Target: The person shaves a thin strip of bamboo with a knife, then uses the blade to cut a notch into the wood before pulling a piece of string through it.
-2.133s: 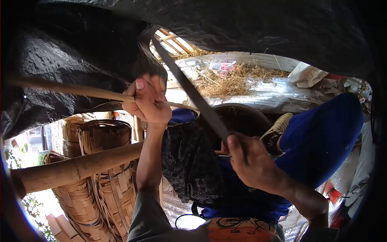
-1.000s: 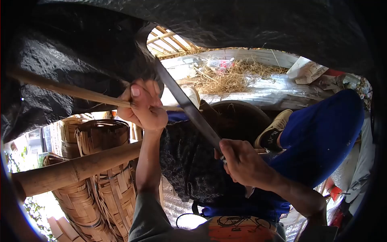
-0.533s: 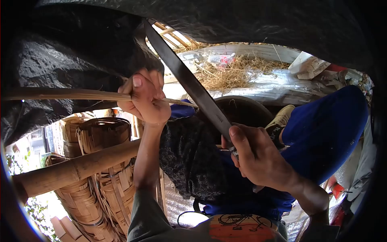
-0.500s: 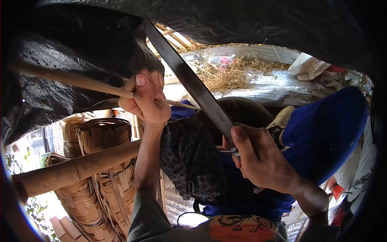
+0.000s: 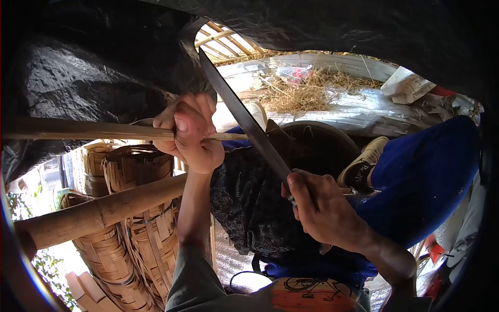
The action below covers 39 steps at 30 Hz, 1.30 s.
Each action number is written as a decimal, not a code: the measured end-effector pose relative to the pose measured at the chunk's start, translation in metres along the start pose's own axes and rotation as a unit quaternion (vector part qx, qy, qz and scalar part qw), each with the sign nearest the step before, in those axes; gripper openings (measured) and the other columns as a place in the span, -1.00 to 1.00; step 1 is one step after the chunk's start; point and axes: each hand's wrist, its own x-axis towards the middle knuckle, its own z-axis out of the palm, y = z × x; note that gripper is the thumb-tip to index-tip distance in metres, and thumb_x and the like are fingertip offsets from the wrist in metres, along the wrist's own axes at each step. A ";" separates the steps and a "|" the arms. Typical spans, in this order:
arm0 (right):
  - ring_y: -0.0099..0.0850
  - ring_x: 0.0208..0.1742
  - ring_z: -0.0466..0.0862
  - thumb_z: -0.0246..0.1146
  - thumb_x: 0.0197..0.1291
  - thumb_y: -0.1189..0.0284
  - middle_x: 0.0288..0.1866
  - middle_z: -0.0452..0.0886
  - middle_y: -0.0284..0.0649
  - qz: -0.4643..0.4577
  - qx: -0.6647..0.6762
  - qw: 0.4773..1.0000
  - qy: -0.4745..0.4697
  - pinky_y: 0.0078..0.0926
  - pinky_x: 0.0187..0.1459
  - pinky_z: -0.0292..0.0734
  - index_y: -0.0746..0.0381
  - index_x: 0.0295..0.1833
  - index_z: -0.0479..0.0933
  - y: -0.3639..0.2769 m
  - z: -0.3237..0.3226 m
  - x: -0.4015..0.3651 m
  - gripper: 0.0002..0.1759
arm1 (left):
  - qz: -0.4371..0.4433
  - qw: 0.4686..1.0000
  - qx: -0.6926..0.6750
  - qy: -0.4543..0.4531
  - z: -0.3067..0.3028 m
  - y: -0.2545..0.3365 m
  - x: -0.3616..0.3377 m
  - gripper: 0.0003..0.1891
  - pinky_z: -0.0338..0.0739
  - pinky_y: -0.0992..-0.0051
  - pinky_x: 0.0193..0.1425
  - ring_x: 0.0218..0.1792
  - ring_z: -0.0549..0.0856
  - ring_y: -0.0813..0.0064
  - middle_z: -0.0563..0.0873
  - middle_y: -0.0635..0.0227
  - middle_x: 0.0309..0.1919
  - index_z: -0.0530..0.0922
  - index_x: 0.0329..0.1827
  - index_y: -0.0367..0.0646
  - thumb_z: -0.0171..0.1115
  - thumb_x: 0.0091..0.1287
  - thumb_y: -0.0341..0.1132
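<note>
A long, pale-brown strip of split bamboo point(image 5: 78, 129) spans the left side of the shelter beneath glossy black plastic sheeting point(image 5: 67, 78), running nearly level into a seated worker's grip. Below it, a thick tan bamboo pole point(image 5: 104, 208) slants past tall woven baskets of brown slats point(image 5: 106, 255). The person's left hand point(image 5: 192, 140) is closed around the strip, fingers curled and thumb pressed along it, with a short length showing beyond the fist toward the blade. A firm pinch there would stop the strip from rolling, and the fingers are best tucked clear of the edge.

A long, straight, dark-grey metal knife point(image 5: 241, 114) slopes from upper left to lower right, crossing by the strip's inner end above a black patterned cloth point(image 5: 254, 208) on the lap. Whether blade and strip touch cannot be told from where I stand. A low, steady blade angle and light, even pressure would suit the long grain; too steep a bite could dig in or split it off line. The blade's pointed end, close to the sheeting, deserves room.

At right, the right hand point(image 5: 325, 208) is wrapped tightly around the knife's handle, which it mostly hides, near a bent knee in blue trousers point(image 5: 421, 182). A relaxed wrist would help control.
</note>
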 end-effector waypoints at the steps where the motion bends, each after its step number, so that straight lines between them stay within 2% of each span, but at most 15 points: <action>1: -0.26 -0.12 0.53 0.10 0.19 0.55 -0.12 0.48 0.18 -0.026 -0.013 1.000 -0.006 -0.45 -0.38 0.33 0.65 0.01 0.36 0.002 0.008 0.000 -0.63 | -0.001 1.000 0.005 -0.001 -0.001 0.004 -0.001 -0.76 0.06 0.64 -0.66 -0.73 0.29 0.63 0.28 0.36 -0.71 0.27 -0.55 -0.25 -0.05 0.31 -0.40; 3: -0.27 -0.13 0.52 0.10 0.19 0.55 -0.10 0.48 0.18 -0.056 -0.022 0.998 -0.012 -0.44 -0.38 0.33 0.65 0.01 0.36 -0.001 0.012 0.001 -0.63 | -0.054 0.997 0.055 -0.007 0.000 0.014 0.000 -0.57 0.12 0.59 -0.57 -0.69 0.26 0.60 0.27 0.38 -0.70 0.18 -0.67 -0.08 -0.23 0.41 -0.14; 6: -0.30 -0.19 0.52 0.10 0.18 0.55 -0.10 0.48 0.18 -0.022 0.044 0.998 -0.032 -0.46 -0.38 0.33 0.64 0.02 0.36 -0.007 0.011 0.006 -0.62 | -0.044 0.983 0.174 -0.045 -0.005 0.027 0.005 -0.60 0.13 0.59 -0.52 -0.64 0.28 0.60 0.29 0.38 -0.66 0.22 -0.60 -0.11 -0.17 0.40 -0.09; 10: -0.31 -0.21 0.51 0.10 0.18 0.56 -0.10 0.48 0.17 0.023 0.131 0.988 -0.077 -0.45 -0.37 0.35 0.64 0.02 0.35 -0.007 0.014 0.007 -0.63 | -0.034 0.987 0.152 -0.043 -0.013 0.042 0.012 -0.62 0.14 0.56 -0.48 -0.62 0.26 0.60 0.31 0.38 -0.62 0.26 -0.51 -0.12 -0.05 0.36 -0.04; 12: -0.31 -0.19 0.51 0.10 0.18 0.57 -0.10 0.47 0.16 0.043 0.141 0.984 -0.096 -0.45 -0.36 0.36 0.64 0.02 0.35 -0.008 0.015 0.005 -0.63 | -0.018 0.986 0.158 -0.039 -0.020 0.050 0.021 -0.64 0.09 0.60 -0.53 -0.67 0.21 0.62 0.27 0.41 -0.68 0.23 -0.56 -0.08 -0.15 0.37 -0.08; 14: -0.31 -0.19 0.51 0.10 0.18 0.57 -0.09 0.47 0.16 -0.084 -0.080 0.993 0.018 -0.44 -0.34 0.38 0.63 0.02 0.35 -0.005 0.020 0.000 -0.64 | -0.018 0.982 0.183 -0.044 -0.023 0.054 0.022 -0.64 0.07 0.60 -0.55 -0.69 0.19 0.63 0.25 0.43 -0.71 0.21 -0.58 -0.06 -0.19 0.37 -0.09; 18: -0.30 -0.20 0.51 0.10 0.18 0.58 -0.10 0.48 0.15 -0.072 -0.032 0.996 0.036 -0.44 -0.35 0.38 0.63 0.03 0.35 -0.006 0.018 -0.003 -0.64 | 0.002 0.989 0.146 0.032 -0.015 0.046 0.027 -0.61 0.05 0.60 -0.67 -0.74 0.21 0.65 0.24 0.43 -0.77 0.20 -0.71 -0.16 -0.10 0.34 -0.29; 21: -0.29 -0.18 0.52 0.10 0.18 0.58 -0.12 0.48 0.13 -0.051 -0.015 0.999 0.004 -0.46 -0.36 0.37 0.62 0.02 0.35 -0.006 0.011 -0.007 -0.65 | 0.023 0.979 0.180 0.089 -0.003 0.036 0.032 -0.56 0.04 0.62 -0.70 -0.76 0.23 0.66 0.25 0.42 -0.81 0.18 -0.76 -0.15 -0.12 0.36 -0.29; 24: -0.31 -0.17 0.52 0.11 0.19 0.55 -0.14 0.49 0.08 0.099 0.206 0.970 -0.086 -0.47 -0.37 0.37 0.61 0.01 0.36 -0.003 0.008 -0.013 -0.65 | -0.033 0.984 0.132 0.117 0.001 0.027 0.039 -0.46 -0.04 0.62 -0.73 -0.84 0.09 0.73 0.14 0.54 -0.87 0.13 -0.81 -0.09 -0.04 0.41 -0.21; 26: -0.34 -0.15 0.52 0.13 0.20 0.50 -0.14 0.49 0.06 0.020 -0.016 0.999 -0.024 -0.48 -0.37 0.37 0.60 -0.01 0.37 -0.006 0.003 -0.017 -0.64 | -0.027 0.984 0.121 0.131 -0.002 0.019 0.042 -0.46 -0.07 0.62 -0.73 -0.83 0.06 0.75 0.13 0.55 -0.87 0.11 -0.81 -0.07 -0.01 0.40 -0.22; 30: -0.37 -0.16 0.52 0.14 0.20 0.47 -0.15 0.50 0.03 0.010 -0.089 0.996 -0.030 -0.48 -0.37 0.37 0.60 0.01 0.35 -0.004 -0.014 -0.015 -0.61 | -0.020 0.985 0.082 0.153 -0.003 0.009 0.048 -0.46 -0.13 0.63 -0.72 -0.81 0.01 0.77 0.09 0.56 -0.86 0.07 -0.79 -0.05 0.05 0.38 -0.25; 36: -0.35 -0.20 0.51 0.11 0.22 0.48 -0.17 0.49 -0.10 -0.075 -0.094 0.986 0.120 -0.48 -0.33 0.37 0.58 0.11 0.27 0.000 -0.045 0.008 -0.55 | -0.023 0.988 0.043 0.144 0.007 0.011 0.042 -0.48 -0.10 0.62 -0.72 -0.81 0.07 0.75 0.12 0.54 -0.85 0.09 -0.77 -0.07 0.06 0.38 -0.25; 37: -0.34 -0.19 0.51 0.10 0.22 0.49 -0.17 0.49 -0.12 0.096 0.151 0.982 0.061 -0.45 -0.31 0.38 0.57 0.11 0.27 -0.009 -0.060 0.016 -0.57 | -0.030 0.990 0.025 0.139 0.011 0.012 0.041 -0.49 -0.08 0.61 -0.72 -0.81 0.09 0.74 0.13 0.53 -0.85 0.09 -0.76 -0.08 0.05 0.38 -0.25; 38: -0.33 -0.19 0.51 0.08 0.22 0.50 -0.16 0.48 -0.13 0.258 0.381 0.888 -0.002 -0.43 -0.29 0.38 0.55 0.11 0.28 -0.014 -0.068 0.021 -0.59 | -0.028 0.989 0.024 0.140 0.015 0.014 0.040 -0.49 -0.08 0.61 -0.72 -0.81 0.09 0.74 0.13 0.53 -0.85 0.09 -0.76 -0.08 0.05 0.38 -0.25; 39: -0.33 -0.19 0.51 0.08 0.22 0.50 -0.16 0.48 -0.13 0.257 0.380 0.888 -0.002 -0.43 -0.29 0.38 0.55 0.11 0.28 -0.008 -0.058 0.017 -0.59 | -0.038 0.990 0.018 0.134 0.020 0.016 0.040 -0.48 -0.08 0.60 -0.72 -0.81 0.11 0.74 0.14 0.52 -0.86 0.10 -0.76 -0.09 0.04 0.39 -0.24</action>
